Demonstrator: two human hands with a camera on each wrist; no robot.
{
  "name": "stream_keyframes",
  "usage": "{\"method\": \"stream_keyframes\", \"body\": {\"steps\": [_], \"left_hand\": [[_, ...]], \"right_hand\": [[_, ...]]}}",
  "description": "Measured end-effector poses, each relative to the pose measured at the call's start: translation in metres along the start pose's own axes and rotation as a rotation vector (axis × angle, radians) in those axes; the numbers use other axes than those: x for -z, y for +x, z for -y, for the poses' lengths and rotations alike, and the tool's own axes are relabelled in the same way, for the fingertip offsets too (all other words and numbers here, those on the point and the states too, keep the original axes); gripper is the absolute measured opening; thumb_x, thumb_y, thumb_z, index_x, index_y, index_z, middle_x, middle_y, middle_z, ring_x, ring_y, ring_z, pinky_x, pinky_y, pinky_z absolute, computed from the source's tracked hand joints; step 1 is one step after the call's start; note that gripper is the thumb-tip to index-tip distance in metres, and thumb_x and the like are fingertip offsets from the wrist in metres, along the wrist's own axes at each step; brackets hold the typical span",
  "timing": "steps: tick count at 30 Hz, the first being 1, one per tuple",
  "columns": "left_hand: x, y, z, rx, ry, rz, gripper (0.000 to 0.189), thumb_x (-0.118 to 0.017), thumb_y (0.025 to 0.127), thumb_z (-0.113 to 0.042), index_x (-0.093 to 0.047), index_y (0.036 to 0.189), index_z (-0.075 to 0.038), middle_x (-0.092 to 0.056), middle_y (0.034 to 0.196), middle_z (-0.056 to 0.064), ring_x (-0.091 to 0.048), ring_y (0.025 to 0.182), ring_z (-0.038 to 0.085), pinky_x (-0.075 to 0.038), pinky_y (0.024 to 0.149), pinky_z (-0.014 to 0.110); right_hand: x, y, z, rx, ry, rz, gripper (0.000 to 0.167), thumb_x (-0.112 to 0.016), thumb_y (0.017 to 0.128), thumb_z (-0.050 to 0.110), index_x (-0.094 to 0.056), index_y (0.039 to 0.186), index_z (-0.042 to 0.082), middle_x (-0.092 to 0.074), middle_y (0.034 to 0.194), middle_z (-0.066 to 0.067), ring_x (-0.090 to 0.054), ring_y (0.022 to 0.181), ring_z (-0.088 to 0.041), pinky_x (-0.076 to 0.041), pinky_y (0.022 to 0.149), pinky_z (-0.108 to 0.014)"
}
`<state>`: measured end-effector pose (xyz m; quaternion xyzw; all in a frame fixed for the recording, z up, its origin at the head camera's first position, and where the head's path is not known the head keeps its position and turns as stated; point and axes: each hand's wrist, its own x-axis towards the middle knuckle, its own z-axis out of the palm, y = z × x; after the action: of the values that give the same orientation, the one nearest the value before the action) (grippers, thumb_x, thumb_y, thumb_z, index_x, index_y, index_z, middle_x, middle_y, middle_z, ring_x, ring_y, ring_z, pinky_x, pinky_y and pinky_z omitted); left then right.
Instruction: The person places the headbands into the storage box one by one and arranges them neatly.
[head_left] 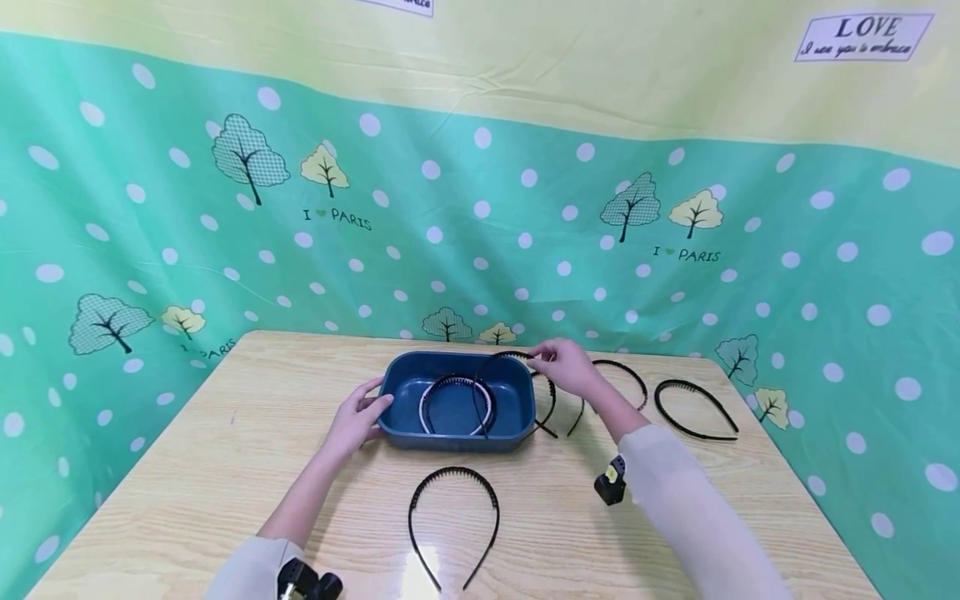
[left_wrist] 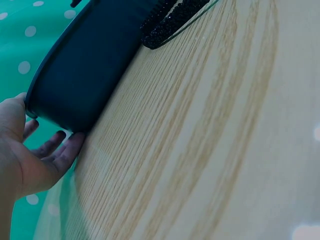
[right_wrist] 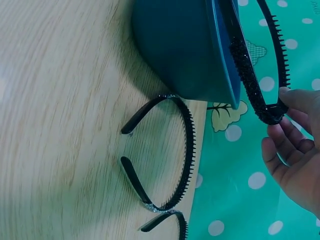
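My left hand (head_left: 362,417) grips the left end of a dark blue plastic bin (head_left: 450,442), thumb at the rim and fingers against the outer wall. Over the bin's right part, my right hand (head_left: 564,367) pinches a black toothed headband (head_left: 476,387); the right wrist view shows glittery black trim on this headband (right_wrist: 247,75). A white headband (head_left: 422,408) lies inside the bin together with a black one. Just right of the bin, another black headband (head_left: 554,398) rests on the table, partly hidden by the bin.
Beyond the right hand lies a black headband (head_left: 643,390), partly covered by the arm. Farther right is one more headband (head_left: 657,398). Nearer the front lies a black toothed headband (head_left: 453,471) on the wooden table (head_left: 247,433). A green dotted curtain (head_left: 480,250) hangs behind.
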<state>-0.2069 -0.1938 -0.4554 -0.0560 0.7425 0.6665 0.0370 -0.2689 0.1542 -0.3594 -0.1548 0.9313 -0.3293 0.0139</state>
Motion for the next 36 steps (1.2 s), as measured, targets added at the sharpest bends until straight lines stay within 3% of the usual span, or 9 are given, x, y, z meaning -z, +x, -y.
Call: {"method": "stream_keyframes", "body": {"steps": [36], "left_hand": [[0.001, 0.001, 0.002, -0.011, 0.014, -0.006, 0.058, -0.056, 0.094, -0.034, -0.035, 0.144, -0.013, -0.048, 0.131, 0.028, -0.061, 0.106, 0.031, -0.058, 0.078, 0.032]], "right_hand": [[-0.030, 0.020, 0.011, -0.063, 0.076, -0.162, 0.024, -0.063, 0.089, 0.023, -0.069, 0.106, 0.007, -0.058, 0.088, -0.009, -0.049, 0.069, -0.018, -0.041, 0.055, -0.025]]}}
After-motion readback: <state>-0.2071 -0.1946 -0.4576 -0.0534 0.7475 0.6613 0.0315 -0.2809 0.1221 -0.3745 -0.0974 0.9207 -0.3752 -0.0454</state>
